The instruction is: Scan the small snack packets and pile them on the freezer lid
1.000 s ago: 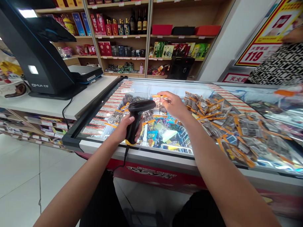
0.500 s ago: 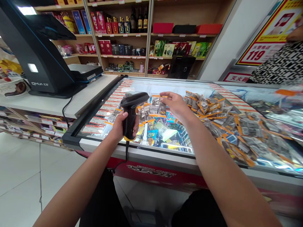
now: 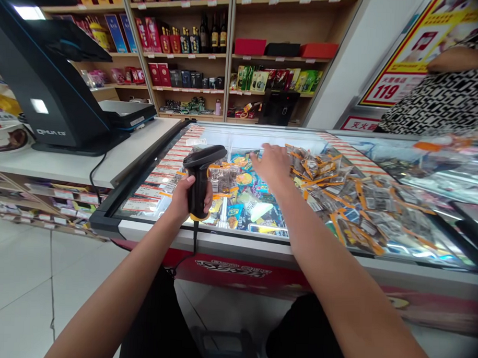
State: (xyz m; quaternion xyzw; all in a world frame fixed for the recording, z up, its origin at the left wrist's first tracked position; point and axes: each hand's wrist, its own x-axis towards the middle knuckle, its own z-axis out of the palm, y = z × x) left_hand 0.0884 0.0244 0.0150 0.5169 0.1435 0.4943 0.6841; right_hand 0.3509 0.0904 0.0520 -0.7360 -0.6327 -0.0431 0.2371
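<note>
Seen from the head camera, the left hand (image 3: 189, 195) is wrapped around the grip of a black barcode scanner (image 3: 202, 170), with the fingers pressed closed about the handle. The scanner stands upright above the front left part of the freezer chest (image 3: 229, 240), and its head points across the glass toward the chest's middle. Its cable (image 3: 193, 245) drops over the chest's front rim. Just beyond the scanner head, a small cluster of clear packets (image 3: 223, 177) lies on the chest's glass.

The right hand (image 3: 273, 167) hovers palm down over the middle of the freezer chest. Its fingers are stretched out and slightly spread, pinching nothing; whether the fingertips touch the glass cannot be told. Immediately to its right, a large heap of orange-edged packets (image 3: 340, 195) covers the right half of the chest's lid, the nearest ones just beside the hand.

Colourful frozen goods (image 3: 249, 210) show under the glass, and price labels (image 3: 160, 176) line the chest's left edge. Left of the freezer chest, a white counter (image 3: 86, 166) carries a black checkout terminal (image 3: 50, 89). Behind the chest stand wooden shelves (image 3: 227, 58) with bottles and boxes. At the chest's far right end stands another person in a black-and-white patterned garment (image 3: 441, 102), by a yellow sign (image 3: 395, 80) reading 119
</note>
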